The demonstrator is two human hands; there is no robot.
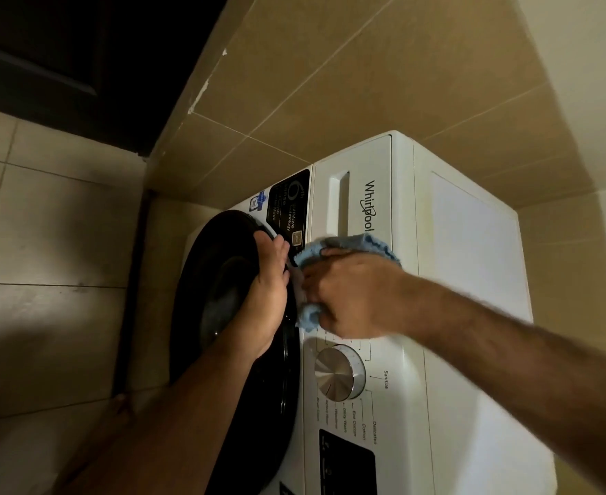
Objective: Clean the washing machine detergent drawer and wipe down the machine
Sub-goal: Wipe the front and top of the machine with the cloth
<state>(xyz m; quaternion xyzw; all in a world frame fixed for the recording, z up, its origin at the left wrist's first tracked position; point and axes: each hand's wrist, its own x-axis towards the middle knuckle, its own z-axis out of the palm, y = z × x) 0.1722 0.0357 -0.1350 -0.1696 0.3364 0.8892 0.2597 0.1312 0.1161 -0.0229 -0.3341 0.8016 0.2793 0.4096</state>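
A white front-loading washing machine (pixel 473 244) fills the right half of the head view, seen from above at a tilt. Its detergent drawer (pixel 351 184) with a recessed handle is closed. My right hand (pixel 351 294) presses a blue cloth (pixel 358 244) against the control panel between the drawer and the silver dial (pixel 337 373). My left hand (pixel 269 280) lies on the rim of the round black door (pixel 230 280), fingers curled over its upper edge beside the black sticker (pixel 289 201).
Beige tiled wall (pixel 365 83) stands behind the machine, close to its far side. Pale floor tiles (pixel 51 226) spread to the left. A dark doorway (pixel 62 58) sits at the top left. A display panel (pixel 348 462) lies below the dial.
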